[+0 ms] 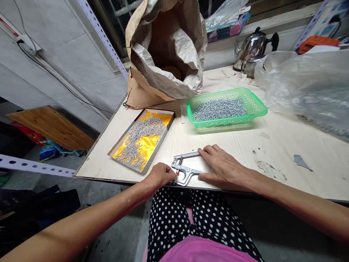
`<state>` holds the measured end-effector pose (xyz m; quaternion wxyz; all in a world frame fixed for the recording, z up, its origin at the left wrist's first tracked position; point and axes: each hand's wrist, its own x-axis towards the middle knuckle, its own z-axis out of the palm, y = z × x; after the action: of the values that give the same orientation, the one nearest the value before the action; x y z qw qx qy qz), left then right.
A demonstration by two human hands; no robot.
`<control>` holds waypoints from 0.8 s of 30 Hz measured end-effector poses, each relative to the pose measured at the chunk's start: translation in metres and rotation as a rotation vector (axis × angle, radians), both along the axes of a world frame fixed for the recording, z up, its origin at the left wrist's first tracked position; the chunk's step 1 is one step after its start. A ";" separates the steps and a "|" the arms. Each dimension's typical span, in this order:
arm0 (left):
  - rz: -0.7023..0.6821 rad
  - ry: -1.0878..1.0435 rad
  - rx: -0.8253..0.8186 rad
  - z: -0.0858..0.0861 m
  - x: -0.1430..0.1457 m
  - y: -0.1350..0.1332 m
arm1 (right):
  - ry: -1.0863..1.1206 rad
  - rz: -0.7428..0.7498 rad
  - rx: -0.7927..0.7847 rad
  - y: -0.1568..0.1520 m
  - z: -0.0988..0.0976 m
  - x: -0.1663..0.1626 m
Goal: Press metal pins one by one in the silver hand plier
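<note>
Grip of your right hand is clamped on the handle ends of the metal pliers, at the bench's front edge. Your left hand bunches its fingertips beside their red-tipped working end; whether it pinches anything, I cannot tell. Beyond, small metal pieces lie in a yellow-lined tray and a green basket.
</note>
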<state>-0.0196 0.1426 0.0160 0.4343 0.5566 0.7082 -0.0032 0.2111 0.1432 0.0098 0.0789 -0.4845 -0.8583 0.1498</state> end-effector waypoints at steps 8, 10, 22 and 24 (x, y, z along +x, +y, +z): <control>-0.367 0.189 0.580 0.016 0.008 -0.017 | 0.063 0.058 0.042 0.006 -0.003 -0.001; -0.535 0.167 0.743 0.014 0.018 -0.016 | 0.038 0.113 0.077 0.014 -0.002 -0.002; -0.714 0.269 0.624 0.000 0.052 0.035 | -0.324 0.113 -0.085 0.044 0.022 -0.017; -0.690 0.265 0.627 -0.001 0.053 0.036 | -0.375 0.100 -0.073 0.045 0.024 -0.019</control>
<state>0.0329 0.1781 0.0152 0.1252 0.8579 0.4984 -0.0041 0.1922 0.1878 0.0342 -0.1077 -0.4633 -0.8749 0.0916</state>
